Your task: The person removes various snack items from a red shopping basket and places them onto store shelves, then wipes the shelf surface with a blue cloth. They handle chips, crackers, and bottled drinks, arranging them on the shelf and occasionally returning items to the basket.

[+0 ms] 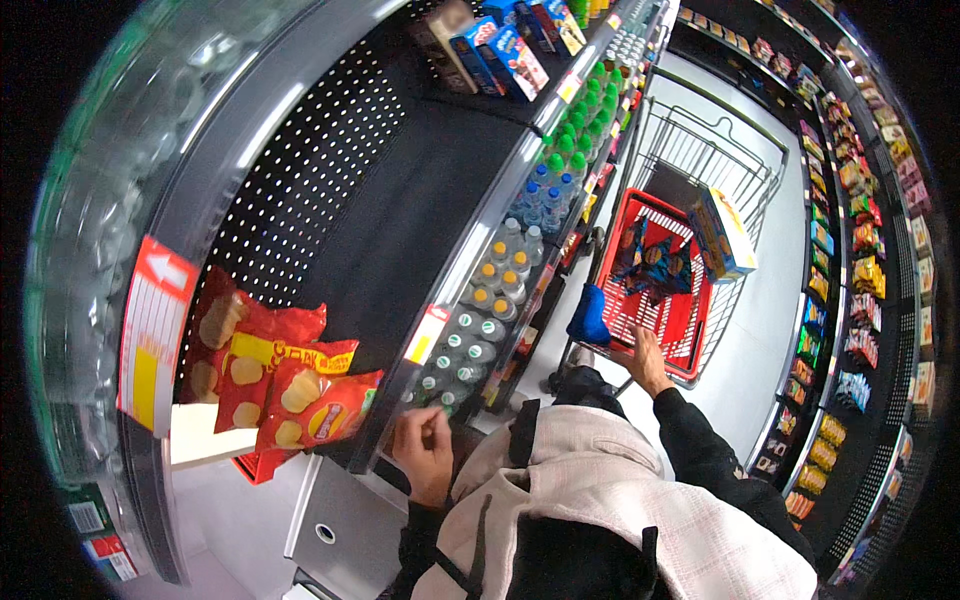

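My left hand (425, 455) is beside the front edge of the shelf (379, 427), fingers curled together, with nothing visible in it. Red bags of Lay's potato chips (311, 409) stand at the near end of that shelf, left of this hand. On the other side, my right hand (649, 366) is over the near rim of a red plastic basket (705, 330), thumb and fingers apart; whether it touches the rim is unclear. Dark blue packets (654, 259) lie in the basket. A blue and yellow box (721, 234) leans at its right side.
The basket sits in a metal shopping cart (701, 139), with a blue object (590, 315) at its near left corner. Bottled drinks (499, 281) fill the lower shelf. Boxes of biscuits (506, 56) stand farther along. Snack shelves (844, 360) line the right side of the aisle.
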Tool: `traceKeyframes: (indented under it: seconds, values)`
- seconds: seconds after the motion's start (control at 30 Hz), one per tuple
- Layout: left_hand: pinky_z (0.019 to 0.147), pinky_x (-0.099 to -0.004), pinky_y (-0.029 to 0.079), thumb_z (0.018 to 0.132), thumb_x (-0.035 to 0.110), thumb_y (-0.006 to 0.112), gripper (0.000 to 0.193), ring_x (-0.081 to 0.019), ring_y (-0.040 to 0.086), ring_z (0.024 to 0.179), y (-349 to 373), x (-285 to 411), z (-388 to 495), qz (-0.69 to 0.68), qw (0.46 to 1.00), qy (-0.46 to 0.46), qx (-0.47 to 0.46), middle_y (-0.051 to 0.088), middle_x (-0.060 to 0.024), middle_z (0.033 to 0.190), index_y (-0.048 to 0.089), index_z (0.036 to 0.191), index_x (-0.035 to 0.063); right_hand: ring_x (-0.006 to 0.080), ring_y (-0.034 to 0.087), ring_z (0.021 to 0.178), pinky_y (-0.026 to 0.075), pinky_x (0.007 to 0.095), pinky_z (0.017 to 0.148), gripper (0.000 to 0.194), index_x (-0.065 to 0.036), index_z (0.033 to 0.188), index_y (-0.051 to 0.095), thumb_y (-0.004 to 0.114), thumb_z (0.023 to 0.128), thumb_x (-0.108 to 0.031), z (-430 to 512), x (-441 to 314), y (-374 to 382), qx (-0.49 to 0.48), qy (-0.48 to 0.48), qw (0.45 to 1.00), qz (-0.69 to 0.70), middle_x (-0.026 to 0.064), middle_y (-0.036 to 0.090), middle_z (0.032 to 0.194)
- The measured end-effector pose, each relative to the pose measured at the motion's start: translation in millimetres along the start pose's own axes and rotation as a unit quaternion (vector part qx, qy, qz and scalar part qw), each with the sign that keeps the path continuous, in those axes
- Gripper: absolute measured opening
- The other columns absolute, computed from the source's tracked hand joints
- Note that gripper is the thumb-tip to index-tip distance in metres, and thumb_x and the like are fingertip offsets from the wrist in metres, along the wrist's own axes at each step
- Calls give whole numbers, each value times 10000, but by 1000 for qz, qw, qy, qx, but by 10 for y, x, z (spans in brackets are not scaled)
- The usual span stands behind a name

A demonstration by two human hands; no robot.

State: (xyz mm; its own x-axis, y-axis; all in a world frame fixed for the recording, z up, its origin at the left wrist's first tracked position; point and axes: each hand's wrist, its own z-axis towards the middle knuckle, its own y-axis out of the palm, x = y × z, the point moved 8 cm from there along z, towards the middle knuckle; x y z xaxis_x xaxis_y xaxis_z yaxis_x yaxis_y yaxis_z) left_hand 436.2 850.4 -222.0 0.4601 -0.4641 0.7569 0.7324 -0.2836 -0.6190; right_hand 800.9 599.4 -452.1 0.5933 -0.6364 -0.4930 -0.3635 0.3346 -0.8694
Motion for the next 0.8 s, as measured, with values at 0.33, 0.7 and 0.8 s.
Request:
traceKeyframes:
  seconds: [0.33,0.7,0.8]
  values:
    - [976,-457,496,899,112,768,359,-345,615,1135,765,690,1147,123,972,187,-72,659,-144,1210,650,1222,9,401,716,917,577,499,786,552,-34,1054,685,891,735,-435,120,747,928,-184,38,975,-115,213,723,961]
    - [1168,-506,358,858,307,837,793,-390,415,1407,1320,666,1945,255,939,197,-116,451,-197,1543,472,1489,-4,402,747,775,609,502,719,299,-62,826,783,774,801,-359,217,798,931,-131,132,978,-90,225,741,804]
    - [1166,-506,358,843,329,849,832,-392,416,1406,1406,617,2070,266,936,203,-111,450,-201,1545,459,1499,-3,404,749,787,611,503,732,322,-58,845,790,721,834,-372,281,798,936,-130,144,976,-96,232,744,820]
